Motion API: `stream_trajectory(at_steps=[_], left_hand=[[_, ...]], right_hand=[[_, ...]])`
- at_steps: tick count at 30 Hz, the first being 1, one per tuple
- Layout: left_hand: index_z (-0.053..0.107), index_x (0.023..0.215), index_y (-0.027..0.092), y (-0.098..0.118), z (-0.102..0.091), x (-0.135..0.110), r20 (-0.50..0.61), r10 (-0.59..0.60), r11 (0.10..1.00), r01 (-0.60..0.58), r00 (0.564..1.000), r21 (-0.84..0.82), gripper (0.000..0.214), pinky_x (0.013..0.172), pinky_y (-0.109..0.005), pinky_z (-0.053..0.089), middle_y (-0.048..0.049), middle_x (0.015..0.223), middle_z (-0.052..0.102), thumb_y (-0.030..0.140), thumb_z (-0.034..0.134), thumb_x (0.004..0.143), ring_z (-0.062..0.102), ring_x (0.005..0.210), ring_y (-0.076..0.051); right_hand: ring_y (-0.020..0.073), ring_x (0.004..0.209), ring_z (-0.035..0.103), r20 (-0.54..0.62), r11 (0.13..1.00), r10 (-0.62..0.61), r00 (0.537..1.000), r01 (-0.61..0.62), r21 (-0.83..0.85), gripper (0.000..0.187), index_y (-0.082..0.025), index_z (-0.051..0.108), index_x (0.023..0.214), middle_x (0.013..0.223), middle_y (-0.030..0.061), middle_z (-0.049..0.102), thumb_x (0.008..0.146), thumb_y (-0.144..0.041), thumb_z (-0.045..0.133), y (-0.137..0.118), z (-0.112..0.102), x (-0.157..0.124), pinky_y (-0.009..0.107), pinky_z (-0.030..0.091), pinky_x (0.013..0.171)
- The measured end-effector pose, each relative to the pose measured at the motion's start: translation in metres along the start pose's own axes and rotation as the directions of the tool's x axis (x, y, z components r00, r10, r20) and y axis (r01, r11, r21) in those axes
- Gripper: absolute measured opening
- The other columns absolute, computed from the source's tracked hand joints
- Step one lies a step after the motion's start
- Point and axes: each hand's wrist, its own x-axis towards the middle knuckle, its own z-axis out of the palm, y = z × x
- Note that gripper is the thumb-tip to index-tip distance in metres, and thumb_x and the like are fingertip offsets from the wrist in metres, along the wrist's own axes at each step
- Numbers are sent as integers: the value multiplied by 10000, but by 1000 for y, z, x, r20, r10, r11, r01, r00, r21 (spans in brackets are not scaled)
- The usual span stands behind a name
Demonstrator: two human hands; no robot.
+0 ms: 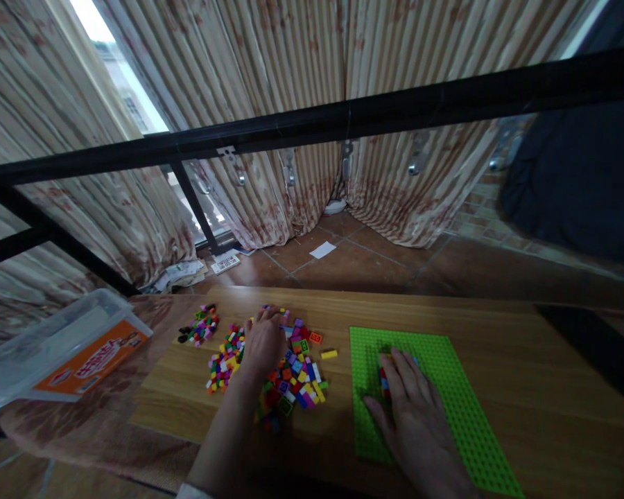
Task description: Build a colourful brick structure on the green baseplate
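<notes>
My left hand (264, 343) reaches over a pile of loose toy bricks (299, 367) in many colours. Its fingers bend down among them, apart, with no brick visibly held; the fingertips are partly hidden. On a green studded baseplate (405, 338) to the right, my right hand (416, 402) lies with its fingers stretched out over a small build of bricks (383, 382). Red and blue edges of that build show at the left of the fingers, while the hand covers most of it. One yellow brick (329, 354) lies between the pile and the baseplate.
A smaller heap of tiny pieces (202, 326) sits at the left of the wooden board (171, 398). Farther left stands a clear plastic box (65, 333) with an orange label. A dark flat object (593, 346) lies at the right. A black metal rail (312, 123) crosses beyond.
</notes>
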Motion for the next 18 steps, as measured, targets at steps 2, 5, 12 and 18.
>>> stream_trajectory(at_steps=[2, 5, 12, 18], left_hand=[[669, 959, 243, 1, -4, -1, 12, -11, 1000, 11, 1000, 4, 261, 994, -483, 363, -59, 1278, 596, 139, 467, 832, 460, 1226, -264], [662, 873, 232, 3, -11, -1, 17, -14, 1000, 14, 1000, 27, 205, 963, -454, 381, -58, 1120, 663, 165, 471, 840, 511, 1143, -258], [669, 800, 231, 4, -18, -1, 32, -27, 998, 25, 999, 66, 213, 893, -466, 395, -67, 939, 702, 210, 464, 853, 568, 1028, -288], [673, 912, 239, 1, -14, 0, 37, -37, 998, 36, 999, 47, 205, 937, -499, 357, -72, 972, 705, 165, 508, 814, 558, 1070, -287]], right_hand=[[340, 1363, 317, 3, 1000, -1, 1000, 1, 5, 605, -114, 343, 1406, 1438, 198, 418, 919, -463, 426, 0, -1, 0, 530, 356, 1022], [338, 1359, 325, 4, 1000, 5, 1000, -5, 14, 598, -131, 342, 1409, 1441, 186, 419, 916, -455, 439, 0, -2, 0, 527, 354, 1024], [340, 1357, 324, 4, 1000, 4, 1000, -4, 12, 599, -119, 363, 1395, 1438, 189, 420, 905, -449, 462, 0, -2, 1, 524, 347, 1031], [337, 1347, 343, -2, 999, 2, 1000, -2, 32, 603, -135, 365, 1401, 1428, 182, 438, 900, -454, 468, 1, -2, 1, 527, 353, 1026]])
